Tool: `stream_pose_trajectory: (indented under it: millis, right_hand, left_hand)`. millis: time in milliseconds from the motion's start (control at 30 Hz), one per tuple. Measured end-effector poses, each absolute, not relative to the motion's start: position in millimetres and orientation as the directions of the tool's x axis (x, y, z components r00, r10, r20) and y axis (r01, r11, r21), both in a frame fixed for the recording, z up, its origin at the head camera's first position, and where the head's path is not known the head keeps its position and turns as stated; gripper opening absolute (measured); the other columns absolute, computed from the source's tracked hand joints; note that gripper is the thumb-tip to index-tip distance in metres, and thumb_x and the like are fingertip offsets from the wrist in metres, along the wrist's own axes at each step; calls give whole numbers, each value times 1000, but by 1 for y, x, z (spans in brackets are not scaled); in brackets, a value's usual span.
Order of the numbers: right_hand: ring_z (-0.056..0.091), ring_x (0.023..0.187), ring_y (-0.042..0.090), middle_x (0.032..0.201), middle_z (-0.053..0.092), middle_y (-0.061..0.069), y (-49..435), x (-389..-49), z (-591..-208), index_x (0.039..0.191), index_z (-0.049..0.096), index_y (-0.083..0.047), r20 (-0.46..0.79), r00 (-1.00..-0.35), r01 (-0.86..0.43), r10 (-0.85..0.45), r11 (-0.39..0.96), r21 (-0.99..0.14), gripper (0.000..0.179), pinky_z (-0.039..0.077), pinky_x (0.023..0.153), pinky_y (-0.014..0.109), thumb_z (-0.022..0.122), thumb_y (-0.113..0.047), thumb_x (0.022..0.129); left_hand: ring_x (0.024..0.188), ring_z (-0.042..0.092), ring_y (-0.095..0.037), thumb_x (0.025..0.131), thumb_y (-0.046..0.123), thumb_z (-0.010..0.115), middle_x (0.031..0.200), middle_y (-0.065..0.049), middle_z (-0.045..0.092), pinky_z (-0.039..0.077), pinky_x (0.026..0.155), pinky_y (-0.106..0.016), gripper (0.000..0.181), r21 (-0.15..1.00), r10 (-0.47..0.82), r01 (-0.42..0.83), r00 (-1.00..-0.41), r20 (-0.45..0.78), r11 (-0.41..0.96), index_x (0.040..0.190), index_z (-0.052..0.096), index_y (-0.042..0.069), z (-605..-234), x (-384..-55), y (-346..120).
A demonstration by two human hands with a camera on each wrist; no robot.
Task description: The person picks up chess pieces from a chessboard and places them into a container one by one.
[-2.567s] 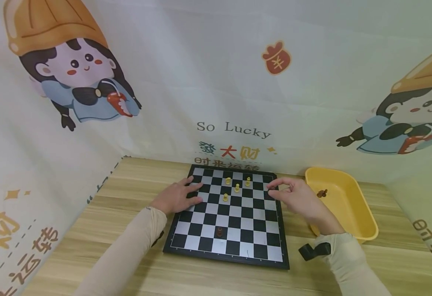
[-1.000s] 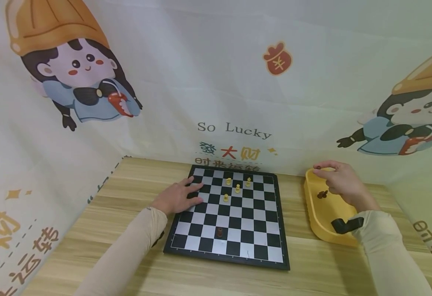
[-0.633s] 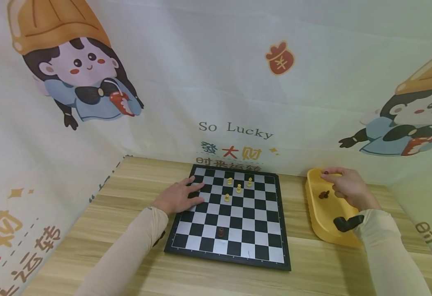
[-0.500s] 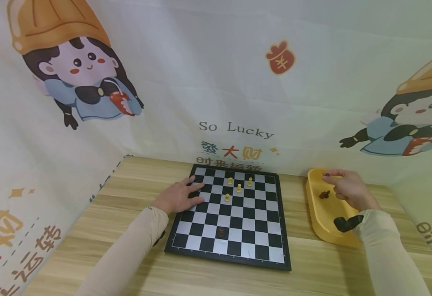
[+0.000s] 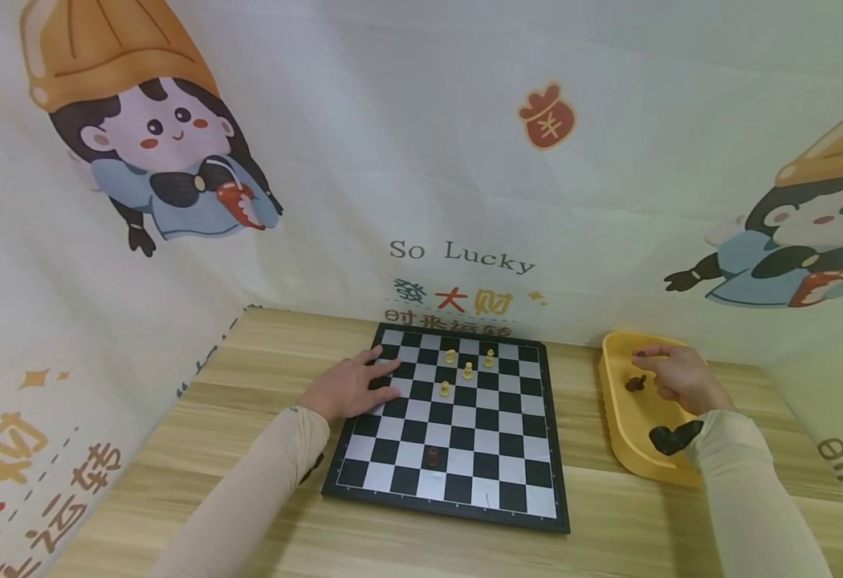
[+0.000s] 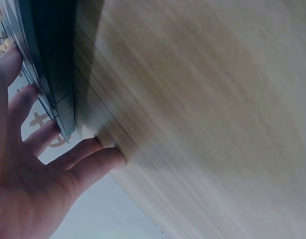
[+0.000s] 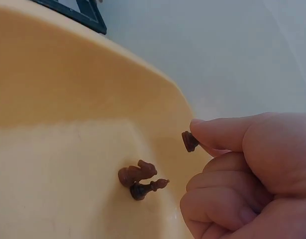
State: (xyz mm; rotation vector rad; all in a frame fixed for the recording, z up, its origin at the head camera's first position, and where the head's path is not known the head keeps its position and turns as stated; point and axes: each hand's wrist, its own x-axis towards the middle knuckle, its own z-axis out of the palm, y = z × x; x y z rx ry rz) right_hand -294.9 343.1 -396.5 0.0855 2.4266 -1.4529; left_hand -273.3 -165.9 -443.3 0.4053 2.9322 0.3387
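My left hand (image 5: 345, 385) lies with spread fingers on the left edge of a black-and-white chessboard (image 5: 515, 421); the left wrist view shows its fingers (image 6: 95, 164) extended by the board's side. Between thumb and index finger, my right hand (image 5: 684, 379) pinches a dark brown chess piece (image 7: 189, 141), whose base alone shows. That hand is over the far end of a yellow tub (image 5: 627, 453). Inside the tub lie a brown knight (image 7: 135, 173) and a dark bishop-like piece (image 7: 149, 189), side by side. One dark red-brown piece (image 5: 432, 456) stands near the board's front.
Several pale yellow chess pieces, among them a pawn (image 5: 445, 388), stand on the far half of the board. The wooden table (image 5: 277, 345) carries board and tub, with bare wood between them. A printed cloth (image 5: 364, 160) hangs behind and at both sides.
From the board's far right edge, my right hand has moved right to the tub, then dropped slightly, pinching the dark piece. My left hand has stayed on the board.
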Motion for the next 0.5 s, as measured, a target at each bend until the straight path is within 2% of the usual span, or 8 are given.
stream_pose_trajectory:
  millis: [200,300,500]
  right_hand:
    - [30,47,0,62,42,-17,347,-294,-402,143,40,10,-295,-951,215,-98,476,-853,48,34,47,20,49,-21,107]
    - [31,47,0,64,44,-17,349,-295,-405,141,41,11,-304,-949,229,-84,477,-849,47,34,47,20,49,-20,107]
    - [33,46,1,80,56,-16,352,-295,-409,144,40,12,-311,-950,256,-32,492,-832,50,35,47,21,48,-22,108]
  left_hand:
    - [149,37,-46,100,62,51,169,-10,28,37,121,-56,65,243,285,247,-949,-133,938,157,41,33,-444,-273,-164]
    - [149,37,-47,100,63,50,170,-11,28,37,120,-57,66,241,286,248,-948,-138,938,157,40,32,-445,-273,-163]
    - [150,36,-47,100,62,51,170,-11,27,37,120,-57,65,243,278,241,-952,-132,940,157,41,32,-445,-273,-164]
